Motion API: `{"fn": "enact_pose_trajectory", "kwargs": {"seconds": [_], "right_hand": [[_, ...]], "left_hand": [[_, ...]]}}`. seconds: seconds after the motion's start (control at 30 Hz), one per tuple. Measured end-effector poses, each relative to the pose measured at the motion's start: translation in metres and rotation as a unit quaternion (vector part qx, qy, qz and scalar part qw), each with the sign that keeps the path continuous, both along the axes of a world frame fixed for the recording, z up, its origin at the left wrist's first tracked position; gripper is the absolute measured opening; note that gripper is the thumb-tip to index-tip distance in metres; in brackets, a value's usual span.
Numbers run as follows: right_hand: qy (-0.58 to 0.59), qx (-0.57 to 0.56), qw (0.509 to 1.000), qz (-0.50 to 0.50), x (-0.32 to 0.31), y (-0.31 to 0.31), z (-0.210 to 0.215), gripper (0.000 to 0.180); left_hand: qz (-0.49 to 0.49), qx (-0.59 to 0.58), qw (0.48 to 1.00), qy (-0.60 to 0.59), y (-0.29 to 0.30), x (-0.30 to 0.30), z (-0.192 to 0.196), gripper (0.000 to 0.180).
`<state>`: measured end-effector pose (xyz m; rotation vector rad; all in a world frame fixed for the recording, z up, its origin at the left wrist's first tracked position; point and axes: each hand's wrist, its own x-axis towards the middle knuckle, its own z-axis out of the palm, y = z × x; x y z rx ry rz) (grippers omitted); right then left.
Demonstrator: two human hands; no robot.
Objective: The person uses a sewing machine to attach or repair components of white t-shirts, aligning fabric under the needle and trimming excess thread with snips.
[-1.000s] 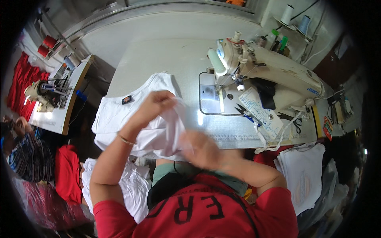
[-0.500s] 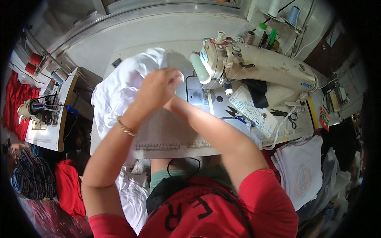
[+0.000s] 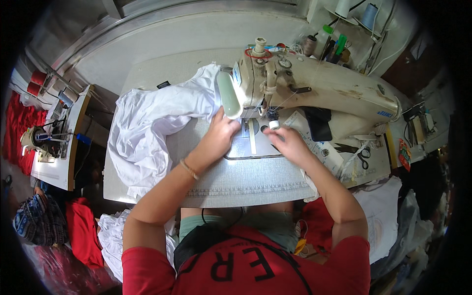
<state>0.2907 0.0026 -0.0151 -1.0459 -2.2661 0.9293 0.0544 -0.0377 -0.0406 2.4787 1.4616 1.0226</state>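
A white garment [image 3: 142, 118] lies across the left of the sewing table, its far right part running up beside the sewing machine head [image 3: 253, 81]. At that part, just left of the needle area, my left hand [image 3: 221, 136] is closed on the cloth. My right hand [image 3: 292, 146] is on the other side of the needle area, below the small black-and-white knob, fingers drawn together; what they hold, if anything, I cannot make out. A narrow white strip [image 3: 252, 137] lies on the metal plate between my hands.
Right of my right hand lie a written-on card [image 3: 327, 155], a dark phone [image 3: 318, 124] and black scissors [image 3: 361, 151]. Another machine [image 3: 42, 140] stands on a side table at left. White cloth [image 3: 115, 241] hangs below the table; folded white pieces [image 3: 381, 206] are at right.
My hands, together over the garment before, are now apart on either side of the needle area. The garment has spread out, its far end now beside the machine head.
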Motion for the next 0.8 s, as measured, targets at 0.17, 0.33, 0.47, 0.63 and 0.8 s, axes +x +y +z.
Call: {"fn": "enact_pose_trajectory", "kwargs": {"seconds": [0.17,0.33,0.47,0.63,0.8], "right_hand": [[0.102,-0.043,0.99,-0.086,-0.05,0.059,-0.035,0.023],[0.107,0.029,0.993,-0.041,-0.064,0.077,-0.035,0.024],[0.067,0.105,0.992,-0.028,-0.065,0.069,-0.025,0.025],[-0.042,0.076,0.993,-0.082,-0.067,0.048,-0.029,0.026],[-0.048,0.107,0.99,-0.078,-0.053,0.067,-0.055,0.033]], "left_hand": [[0.007,0.059,0.998,-0.023,0.054,-0.005,0.003,0.03],[-0.001,0.086,0.996,-0.018,0.067,-0.007,-0.006,0.019],[-0.059,0.104,0.988,0.099,0.049,-0.021,-0.003,0.013],[-0.091,0.128,0.952,0.261,0.018,-0.015,0.009,0.011],[-0.034,0.161,0.948,0.271,0.028,-0.006,0.013,0.011]]}}
